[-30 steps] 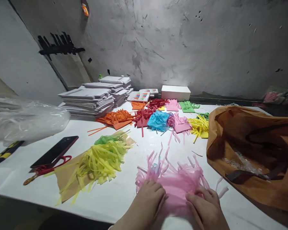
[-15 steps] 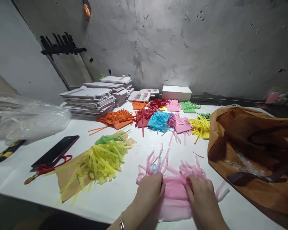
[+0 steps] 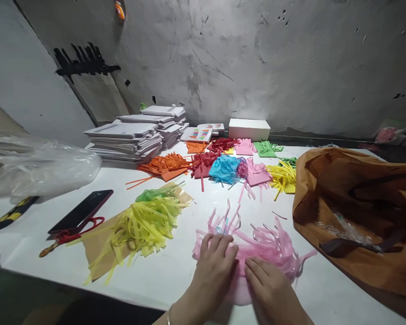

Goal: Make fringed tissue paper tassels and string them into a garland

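Note:
Pink fringed tissue paper (image 3: pixel 270 247) lies at the table's front, its cut strips fanned out at the far edge and to the right. My left hand (image 3: pixel 215 261) rests on its left part, fingers stretched over the paper. Beside it, my right hand (image 3: pixel 264 277) lies flat on the middle of the sheet, fingers together and pointing left. Both hands touch the paper and partly cover it. A small light-blue piece (image 3: pixel 219 229) shows among the strips just beyond my left fingers.
Left of my hands lie yellow tissue strips (image 3: pixel 152 221) on brown paper, a phone (image 3: pixel 83 212) and red-handled scissors (image 3: pixel 67 235). Several coloured fringed bundles, including a blue one (image 3: pixel 224 169), sit farther back near stacked white packs (image 3: pixel 125 142). A brown bag (image 3: pixel 311 198) stands open at right.
My hands have shifted from gripping the pink paper's sides to lying on it, the right one moving left. The pink strips on the right are spread more loosely.

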Available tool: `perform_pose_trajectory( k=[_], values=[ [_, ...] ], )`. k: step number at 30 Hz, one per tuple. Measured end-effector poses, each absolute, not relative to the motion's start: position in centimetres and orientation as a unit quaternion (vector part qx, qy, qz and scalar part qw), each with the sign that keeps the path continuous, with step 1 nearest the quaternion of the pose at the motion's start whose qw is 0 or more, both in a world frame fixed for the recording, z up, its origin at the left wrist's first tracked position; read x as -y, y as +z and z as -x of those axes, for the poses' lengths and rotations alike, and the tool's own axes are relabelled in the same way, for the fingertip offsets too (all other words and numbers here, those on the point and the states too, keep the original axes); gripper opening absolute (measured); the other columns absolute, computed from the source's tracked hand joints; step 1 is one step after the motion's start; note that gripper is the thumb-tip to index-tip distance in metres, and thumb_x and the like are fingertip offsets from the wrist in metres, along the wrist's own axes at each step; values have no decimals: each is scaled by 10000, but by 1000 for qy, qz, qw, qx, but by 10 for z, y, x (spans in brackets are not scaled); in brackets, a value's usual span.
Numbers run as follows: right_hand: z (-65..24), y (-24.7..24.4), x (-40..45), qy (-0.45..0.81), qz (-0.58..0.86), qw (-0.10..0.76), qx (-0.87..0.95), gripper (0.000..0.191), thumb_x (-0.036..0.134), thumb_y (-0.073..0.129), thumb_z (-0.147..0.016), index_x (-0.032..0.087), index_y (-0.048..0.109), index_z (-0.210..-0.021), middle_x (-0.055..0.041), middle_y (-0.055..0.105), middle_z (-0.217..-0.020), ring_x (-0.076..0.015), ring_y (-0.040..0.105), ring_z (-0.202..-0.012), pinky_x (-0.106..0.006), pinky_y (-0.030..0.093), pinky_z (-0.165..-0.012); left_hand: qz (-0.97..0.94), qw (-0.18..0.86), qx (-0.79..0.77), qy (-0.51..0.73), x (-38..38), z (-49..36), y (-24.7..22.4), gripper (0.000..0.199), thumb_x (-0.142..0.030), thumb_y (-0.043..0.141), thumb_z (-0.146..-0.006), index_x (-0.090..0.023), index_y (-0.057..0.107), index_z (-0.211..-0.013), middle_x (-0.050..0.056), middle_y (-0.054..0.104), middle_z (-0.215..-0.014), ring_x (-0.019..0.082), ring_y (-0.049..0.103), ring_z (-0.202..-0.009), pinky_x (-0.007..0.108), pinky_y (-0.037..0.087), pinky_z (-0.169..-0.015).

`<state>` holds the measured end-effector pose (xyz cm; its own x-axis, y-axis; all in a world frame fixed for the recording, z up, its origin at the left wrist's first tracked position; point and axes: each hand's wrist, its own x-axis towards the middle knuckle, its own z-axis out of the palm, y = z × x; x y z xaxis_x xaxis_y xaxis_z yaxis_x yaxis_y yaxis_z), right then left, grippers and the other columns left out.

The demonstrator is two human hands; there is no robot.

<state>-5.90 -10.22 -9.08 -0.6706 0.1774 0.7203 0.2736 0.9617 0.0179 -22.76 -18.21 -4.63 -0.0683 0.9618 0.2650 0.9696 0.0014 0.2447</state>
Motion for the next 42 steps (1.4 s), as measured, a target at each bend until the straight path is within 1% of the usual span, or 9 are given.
perform_pose_trajectory(
  k=[8,13,16,20,26,29,33,37,42],
  values=[
    [49,-66,104,62,140,353,923,274,176,390,-1030,142,646,-1121,-90,722,-1005,-213,651,-917,-338,498,-858,739,83,600,-293,192,231,-70,145,-104,528,-958,-204,632,-947,18,689,-927,216,557,-930,422,292,-981],
    [41,-74,97,41,122,345,930,428,228,259,-1076,170,666,-959,-44,687,-840,-195,587,-809,-356,404,-842,773,60,574,-262,198,240,-73,67,-198,570,-977,-212,632,-955,2,686,-873,200,551,-854,406,280,-934],
    [35,-75,98,83,157,331,927,375,278,306,-1077,210,663,-981,-28,692,-917,-199,574,-888,-365,362,-893,764,18,593,-253,204,243,-72,81,-175,612,-946,-234,636,-995,1,701,-923,204,561,-876,415,258,-948],
    [36,-78,104,116,272,342,892,279,270,426,-1027,248,640,-849,-36,667,-1087,-253,542,-1051,-468,288,-993,724,-44,646,-239,201,240,-64,171,-70,604,-884,-225,639,-949,10,699,-878,216,562,-877,422,280,-921],
    [48,-91,90,81,352,295,885,174,202,525,-935,241,606,-787,-67,654,-992,-266,566,-932,-471,351,-869,637,-61,742,-201,188,230,-52,181,-41,552,-864,-198,641,-862,44,696,-873,242,553,-875,451,324,-886],
    [50,-88,85,48,355,282,890,143,216,522,-933,239,611,-822,-68,658,-936,-274,579,-873,-466,360,-815,629,-50,752,-191,187,229,-52,169,-63,558,-870,-205,651,-861,55,692,-909,261,550,-896,457,336,-864],
    [52,-70,93,36,303,348,886,171,190,479,-963,228,643,-987,-78,662,-1032,-265,588,-981,-496,324,-953,624,-54,752,-206,187,228,-52,168,-67,567,-872,-212,641,-916,46,696,-912,262,560,-906,465,341,-877],
    [60,-65,102,60,162,352,920,225,137,455,-984,215,632,-869,-21,650,-821,-196,567,-850,-406,315,-924,636,-44,733,-237,186,229,-52,194,-21,607,-823,-208,637,-868,28,681,-950,237,567,-934,463,329,-928],
    [65,-76,104,66,151,362,917,353,119,384,-1007,192,559,-709,-2,549,-665,-160,462,-670,-355,307,-822,725,8,647,-235,191,236,-55,112,-122,686,-850,-207,622,-817,13,673,-1003,229,554,-994,454,303,-968]
  ],
)
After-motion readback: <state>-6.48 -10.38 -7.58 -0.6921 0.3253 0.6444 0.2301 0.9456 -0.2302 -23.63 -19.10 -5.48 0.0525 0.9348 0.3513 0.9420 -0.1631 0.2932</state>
